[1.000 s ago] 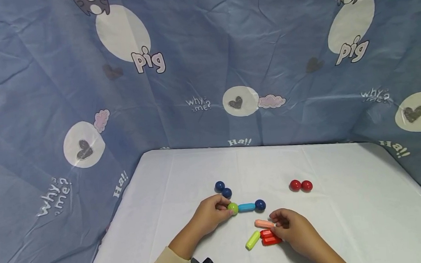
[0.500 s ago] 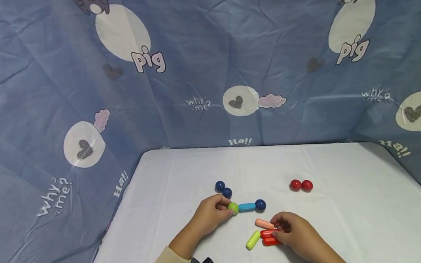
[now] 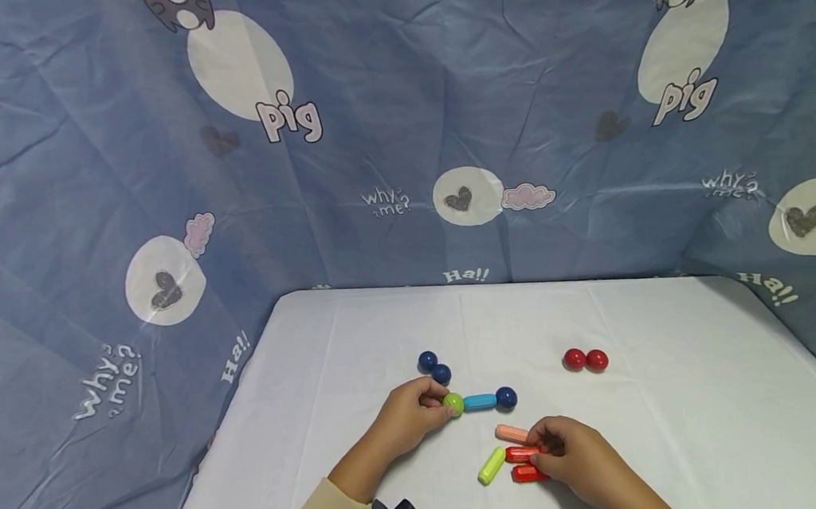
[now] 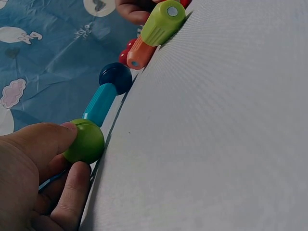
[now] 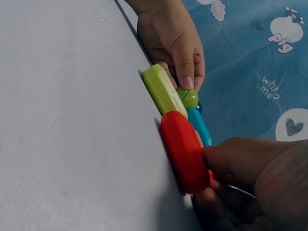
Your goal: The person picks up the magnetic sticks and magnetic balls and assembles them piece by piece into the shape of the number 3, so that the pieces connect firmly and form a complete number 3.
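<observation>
My left hand [image 3: 415, 415] pinches a green ball [image 4: 85, 140] between thumb and fingers. A blue rod [image 3: 480, 402] joins that ball to a dark blue ball [image 3: 506, 398], forming a straight row. To the right, my right hand [image 3: 575, 455] pinches the farther of two red rods [image 3: 520, 454] by its right end. The nearer red rod [image 5: 185, 154] lies beside it, its right end hidden by the thumb in the head view. Just beyond the fingers is a salmon rod [image 3: 512, 433]. A yellow-green rod [image 3: 492, 466] lies slanted to their left.
Behind my left hand, two dark blue balls [image 3: 434, 367] touch each other. Two red balls [image 3: 586, 359] sit together farther back on the right. White cloth covers the table [image 3: 692, 392], and a blue printed curtain [image 3: 369, 130] hangs along its back and sides.
The two red rods have come apart, with a gap now between them. My right hand has shifted slightly toward the near side. The left hand keeps its hold on the green ball.
</observation>
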{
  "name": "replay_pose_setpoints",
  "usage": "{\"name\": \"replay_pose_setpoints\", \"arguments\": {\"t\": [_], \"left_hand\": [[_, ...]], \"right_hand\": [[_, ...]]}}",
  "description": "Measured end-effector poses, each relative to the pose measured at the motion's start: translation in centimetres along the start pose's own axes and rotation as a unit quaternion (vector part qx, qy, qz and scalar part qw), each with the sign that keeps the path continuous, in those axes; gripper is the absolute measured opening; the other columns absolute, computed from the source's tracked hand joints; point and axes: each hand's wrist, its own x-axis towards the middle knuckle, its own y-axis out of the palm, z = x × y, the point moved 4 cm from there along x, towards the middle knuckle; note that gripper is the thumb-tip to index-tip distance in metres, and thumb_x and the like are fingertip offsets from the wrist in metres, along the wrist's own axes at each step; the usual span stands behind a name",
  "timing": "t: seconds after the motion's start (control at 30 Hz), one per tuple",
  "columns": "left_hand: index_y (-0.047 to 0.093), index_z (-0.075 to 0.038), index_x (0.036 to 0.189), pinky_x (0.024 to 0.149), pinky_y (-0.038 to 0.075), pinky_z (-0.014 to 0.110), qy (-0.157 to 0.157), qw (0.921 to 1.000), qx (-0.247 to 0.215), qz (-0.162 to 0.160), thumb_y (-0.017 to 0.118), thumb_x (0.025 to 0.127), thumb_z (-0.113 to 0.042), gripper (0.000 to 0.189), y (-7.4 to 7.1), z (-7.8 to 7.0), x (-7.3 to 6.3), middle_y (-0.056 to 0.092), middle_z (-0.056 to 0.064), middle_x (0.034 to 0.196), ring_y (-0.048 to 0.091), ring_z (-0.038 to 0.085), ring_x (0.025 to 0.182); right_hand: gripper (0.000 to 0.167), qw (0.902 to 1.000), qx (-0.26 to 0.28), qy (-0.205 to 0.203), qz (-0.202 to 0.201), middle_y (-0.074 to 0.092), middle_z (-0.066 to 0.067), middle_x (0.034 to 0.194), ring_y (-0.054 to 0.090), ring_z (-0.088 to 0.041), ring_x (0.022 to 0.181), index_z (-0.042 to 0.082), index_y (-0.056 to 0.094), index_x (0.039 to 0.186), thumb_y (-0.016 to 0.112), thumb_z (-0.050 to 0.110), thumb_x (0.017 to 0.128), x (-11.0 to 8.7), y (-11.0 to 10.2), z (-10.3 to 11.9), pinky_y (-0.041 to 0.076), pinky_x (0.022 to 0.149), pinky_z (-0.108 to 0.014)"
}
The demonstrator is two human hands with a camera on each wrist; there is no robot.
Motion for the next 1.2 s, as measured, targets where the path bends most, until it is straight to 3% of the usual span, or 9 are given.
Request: {"name": "replay_pose_setpoints", "arguments": {"t": [0.3,0.7,0.93,1.2], "left_hand": [[0.074,-0.019,0.108,0.075,0.053,0.022,-0.004,1.0000,-0.003,0.003,0.084,0.090,-0.027,0.022,0.1,0.0,-0.1,0.068,-0.011,0.094,0.062,0.008,0.087],[0.074,-0.019,0.108,0.075,0.054,0.021,-0.006,1.0000,-0.004,0.003,0.084,0.090,-0.027,0.022,0.0,0.1,-0.2,0.068,-0.011,0.095,0.062,0.008,0.087],[0.074,-0.019,0.107,0.075,0.054,0.021,0.001,1.0000,-0.003,-0.002,0.084,0.090,-0.027,0.021,0.0,0.0,-0.2,0.068,-0.011,0.095,0.062,0.008,0.087],[0.074,-0.019,0.107,0.075,0.054,0.021,0.005,1.0000,-0.003,-0.002,0.084,0.090,-0.026,0.021,-0.1,-0.1,-0.1,0.069,-0.011,0.096,0.062,0.007,0.087]], "right_hand": [[0.025,0.9998,0.003,0.001,0.020,0.065,0.004,0.091,0.059,-0.014,0.085,0.017,0.073,0.097,0.082,0.001,0.081,-0.1,-0.1,-0.1,0.054,0.077,-0.031],[0.022,0.9998,-0.011,0.018,0.003,0.066,0.006,0.087,0.058,-0.014,0.082,0.020,0.075,0.095,0.086,0.006,0.082,-0.1,-0.1,-0.1,0.054,0.078,-0.034],[0.020,0.9990,0.024,0.034,-0.017,0.069,0.007,0.088,0.060,-0.014,0.083,0.020,0.075,0.097,0.083,0.008,0.082,-0.4,-0.5,-0.7,0.053,0.075,-0.030],[0.019,0.9987,0.037,0.014,-0.032,0.071,0.008,0.095,0.062,-0.012,0.087,0.021,0.075,0.098,0.083,0.009,0.085,-0.4,-1.1,-1.2,0.056,0.081,-0.030]]}}
